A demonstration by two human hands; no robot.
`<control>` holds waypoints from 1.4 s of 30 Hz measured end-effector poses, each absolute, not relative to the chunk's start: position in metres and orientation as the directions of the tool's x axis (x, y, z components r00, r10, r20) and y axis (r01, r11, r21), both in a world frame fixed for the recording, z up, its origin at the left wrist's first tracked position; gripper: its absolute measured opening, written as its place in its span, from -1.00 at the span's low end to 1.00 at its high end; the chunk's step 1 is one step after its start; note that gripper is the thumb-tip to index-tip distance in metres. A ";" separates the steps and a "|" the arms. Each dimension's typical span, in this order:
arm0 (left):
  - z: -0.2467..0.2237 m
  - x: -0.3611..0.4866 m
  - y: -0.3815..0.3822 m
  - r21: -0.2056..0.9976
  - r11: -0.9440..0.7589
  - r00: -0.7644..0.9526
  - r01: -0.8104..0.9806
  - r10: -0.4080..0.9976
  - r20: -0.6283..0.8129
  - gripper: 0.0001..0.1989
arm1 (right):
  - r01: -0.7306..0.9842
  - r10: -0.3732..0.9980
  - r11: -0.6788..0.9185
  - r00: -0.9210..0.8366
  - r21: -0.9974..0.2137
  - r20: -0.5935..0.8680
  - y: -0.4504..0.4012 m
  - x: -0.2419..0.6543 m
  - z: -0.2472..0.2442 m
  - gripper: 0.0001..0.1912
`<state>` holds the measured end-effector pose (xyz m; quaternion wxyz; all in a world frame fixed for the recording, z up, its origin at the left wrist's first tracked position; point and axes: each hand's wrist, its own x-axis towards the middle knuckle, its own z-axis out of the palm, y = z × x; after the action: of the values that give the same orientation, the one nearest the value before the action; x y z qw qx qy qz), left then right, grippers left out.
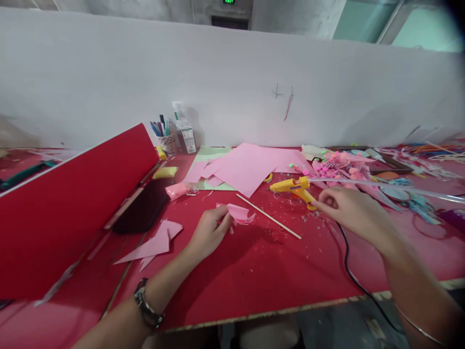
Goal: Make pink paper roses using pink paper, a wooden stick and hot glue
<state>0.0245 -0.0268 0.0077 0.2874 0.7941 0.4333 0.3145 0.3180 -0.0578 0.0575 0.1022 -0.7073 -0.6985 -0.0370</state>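
Note:
My left hand (212,228) pinches a small curled piece of pink paper (240,214) above the red table. On the right, my right hand (336,206) has its fingers closed at the handle end of a yellow glue gun (296,188). The gun's nozzle points left, and a long clear glue stick (381,185) sticks out of its back. A thin wooden stick (269,216) lies diagonally between my hands. Large pink sheets (247,167) lie behind it, partly over a pale green sheet (225,185).
A red board (72,208) leans at the left, near a black phone (143,206) and pink scraps (156,245). A pen cup (167,144) and bottle (187,135) stand by the white partition (232,87). Pink decorations (337,167) lie back right; a black cable (347,261) crosses the front edge.

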 end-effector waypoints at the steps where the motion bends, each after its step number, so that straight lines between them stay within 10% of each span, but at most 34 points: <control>1: 0.007 0.024 -0.027 0.703 -0.483 0.433 0.522 0.860 0.268 -0.72 | 0.998 0.976 0.000 0.013 -0.062 0.216 -0.052 0.325 0.051 -0.71; 4: 0.004 0.021 -0.024 0.584 -0.555 0.448 0.593 0.829 0.334 -0.73 | 0.997 0.965 0.070 -0.076 0.033 0.249 -0.032 0.335 0.028 -0.70; 10: 0.004 0.011 -0.015 0.391 -0.521 0.364 0.759 0.837 0.408 -0.73 | 0.961 0.985 0.105 -0.066 -0.255 0.159 0.000 0.332 0.009 -0.77; 18: 0.003 0.015 -0.015 0.533 -0.387 0.220 0.752 0.910 0.350 -0.65 | 0.817 0.864 0.231 0.078 -0.529 0.497 0.001 0.286 0.048 -0.74; 42: 0.007 0.021 -0.025 0.620 -0.454 0.320 0.639 0.891 0.323 -0.60 | 0.891 0.740 0.303 0.003 -0.337 0.672 -0.031 0.235 0.026 -0.80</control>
<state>0.0211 -0.0247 0.0068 0.1941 0.7887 0.4850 0.3239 0.2347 -0.0309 0.0255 0.4019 -0.5830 -0.6998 -0.0939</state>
